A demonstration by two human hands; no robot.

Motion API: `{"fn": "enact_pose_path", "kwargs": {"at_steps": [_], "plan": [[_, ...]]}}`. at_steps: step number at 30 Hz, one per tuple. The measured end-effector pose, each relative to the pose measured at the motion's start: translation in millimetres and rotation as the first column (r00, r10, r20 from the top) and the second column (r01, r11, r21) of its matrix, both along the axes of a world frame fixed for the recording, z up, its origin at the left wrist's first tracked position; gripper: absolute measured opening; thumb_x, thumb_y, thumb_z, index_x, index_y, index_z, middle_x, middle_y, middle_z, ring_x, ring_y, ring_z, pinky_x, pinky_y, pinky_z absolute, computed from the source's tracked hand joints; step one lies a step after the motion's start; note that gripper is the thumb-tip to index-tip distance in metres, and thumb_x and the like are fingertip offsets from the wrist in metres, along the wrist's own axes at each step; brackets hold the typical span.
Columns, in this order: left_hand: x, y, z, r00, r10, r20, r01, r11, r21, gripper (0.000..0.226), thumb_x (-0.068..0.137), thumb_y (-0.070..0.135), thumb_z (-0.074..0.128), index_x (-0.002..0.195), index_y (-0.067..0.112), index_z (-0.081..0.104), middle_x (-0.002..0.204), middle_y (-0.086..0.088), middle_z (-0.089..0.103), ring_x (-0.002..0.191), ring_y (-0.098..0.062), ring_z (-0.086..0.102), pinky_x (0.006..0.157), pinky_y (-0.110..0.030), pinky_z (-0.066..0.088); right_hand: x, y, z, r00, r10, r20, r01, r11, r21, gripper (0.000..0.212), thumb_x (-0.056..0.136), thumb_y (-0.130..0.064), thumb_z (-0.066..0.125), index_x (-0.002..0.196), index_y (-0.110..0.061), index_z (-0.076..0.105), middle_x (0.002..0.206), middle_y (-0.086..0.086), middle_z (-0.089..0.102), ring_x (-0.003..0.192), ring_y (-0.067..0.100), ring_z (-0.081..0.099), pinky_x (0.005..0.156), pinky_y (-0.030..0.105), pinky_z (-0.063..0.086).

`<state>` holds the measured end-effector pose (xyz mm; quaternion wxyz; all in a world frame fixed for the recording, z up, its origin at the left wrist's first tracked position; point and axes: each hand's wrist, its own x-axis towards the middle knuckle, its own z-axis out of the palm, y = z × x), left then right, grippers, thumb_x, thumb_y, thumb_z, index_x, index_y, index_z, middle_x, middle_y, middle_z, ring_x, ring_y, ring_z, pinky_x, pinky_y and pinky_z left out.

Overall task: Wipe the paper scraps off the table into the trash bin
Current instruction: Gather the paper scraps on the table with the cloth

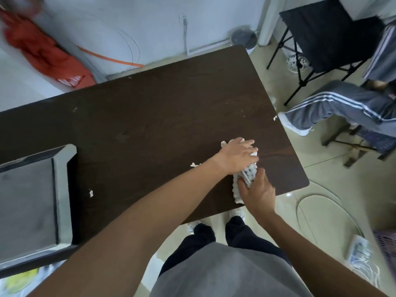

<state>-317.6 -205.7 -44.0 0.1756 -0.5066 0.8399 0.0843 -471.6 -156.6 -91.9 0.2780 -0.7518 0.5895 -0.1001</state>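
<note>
My left hand [236, 154] lies flat, fingers stretched out, on the far end of a white bumpy cloth [248, 171] on the dark brown table [150, 116]. My right hand [257, 192] grips the cloth's near end at the table's front edge. White paper scraps [224, 143] stick out from under my left hand. Another scrap [194, 164] lies beside my left wrist, one [91, 193] lies far left, and one [275, 118] sits at the right edge. A round grey trash bin [244, 38] stands on the floor beyond the table's far right corner.
A grey box-like object [27, 200] sits on the table's left end. At the right, a seated person's leg [334, 108] in striped grey trousers and a black folding chair [321, 33]. A power strip [357, 251] and cables lie on the floor, with a purple basket [385, 245] beside them.
</note>
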Motion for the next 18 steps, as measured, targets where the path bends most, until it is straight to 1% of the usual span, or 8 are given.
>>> {"fn": "enact_pose_path", "kwargs": {"at_steps": [3, 6, 9, 11, 13, 16, 18], "plan": [[28, 18, 6, 0.999, 0.044, 0.006, -0.044, 0.999, 0.0, 0.045, 0.102, 0.01, 0.046, 0.146, 0.018, 0.046, 0.163, -0.01, 0.028, 0.153, -0.028, 0.015, 0.121, -0.046, 0.021, 27, 11, 0, 0.999, 0.04, 0.037, -0.039, 0.999, -0.007, 0.041, 0.086, -0.037, 0.07, 0.105, -0.009, 0.048, 0.087, 0.006, 0.063, 0.068, 0.024, 0.064, 0.058, 0.028, 0.045], [54, 32, 9, 0.994, 0.11, -0.006, -0.11, 0.994, 0.001, 0.046, 0.101, 0.009, 0.047, 0.146, 0.016, 0.045, 0.163, -0.011, 0.028, 0.153, -0.028, 0.016, 0.12, -0.046, 0.023, 48, 11, 1, 0.991, 0.124, 0.045, -0.123, 0.992, -0.029, 0.04, 0.086, -0.038, 0.07, 0.101, -0.009, 0.047, 0.083, 0.003, 0.059, 0.063, 0.023, 0.062, 0.055, 0.029, 0.045], [71, 42, 6, 0.984, 0.174, -0.03, -0.174, 0.985, 0.022, 0.049, 0.1, 0.006, 0.049, 0.147, 0.016, 0.044, 0.163, -0.01, 0.028, 0.153, -0.029, 0.016, 0.12, -0.047, 0.023, 58, 6, 5, 0.981, 0.191, 0.015, -0.191, 0.982, 0.006, 0.038, 0.087, -0.038, 0.068, 0.1, -0.011, 0.044, 0.084, 0.002, 0.057, 0.064, 0.023, 0.058, 0.058, 0.031, 0.042], [73, 43, 4, 0.983, 0.184, -0.028, -0.183, 0.983, 0.031, 0.049, 0.099, 0.006, 0.051, 0.146, 0.016, 0.043, 0.163, -0.01, 0.029, 0.153, -0.029, 0.016, 0.119, -0.047, 0.025, 59, -1, 9, 0.981, 0.192, -0.005, -0.191, 0.978, 0.086, 0.036, 0.088, -0.041, 0.065, 0.099, -0.014, 0.044, 0.085, 0.0, 0.059, 0.068, 0.02, 0.056, 0.062, 0.032, 0.042], [70, 38, 4, 0.983, 0.181, -0.039, -0.181, 0.983, 0.019, 0.05, 0.098, 0.008, 0.052, 0.146, 0.016, 0.043, 0.162, -0.009, 0.03, 0.153, -0.028, 0.017, 0.118, -0.047, 0.026, 55, -11, 15, 0.984, 0.176, 0.008, -0.175, 0.972, 0.157, 0.034, 0.088, -0.045, 0.062, 0.097, -0.017, 0.046, 0.085, -0.001, 0.061, 0.073, 0.021, 0.059, 0.066, 0.034, 0.044], [66, 17, 8, 0.977, 0.195, -0.083, -0.199, 0.979, -0.047, 0.049, 0.098, 0.01, 0.052, 0.146, 0.016, 0.044, 0.16, -0.008, 0.035, 0.152, -0.029, 0.02, 0.118, -0.048, 0.027, 48, -35, 26, 0.986, 0.159, 0.052, -0.164, 0.976, 0.142, 0.031, 0.088, -0.046, 0.062, 0.094, -0.018, 0.049, 0.083, 0.0, 0.063, 0.075, 0.022, 0.061, 0.066, 0.035, 0.045], [65, -1, 12, 0.972, 0.217, -0.088, -0.225, 0.969, -0.098, 0.049, 0.098, 0.012, 0.052, 0.146, 0.017, 0.044, 0.158, -0.008, 0.038, 0.152, -0.029, 0.021, 0.117, -0.048, 0.027, 46, -60, 33, 0.984, 0.176, 0.036, -0.179, 0.979, 0.101, 0.031, 0.088, -0.047, 0.062, 0.094, -0.02, 0.049, 0.084, 0.0, 0.062, 0.075, 0.022, 0.06, 0.066, 0.035, 0.044]]}}
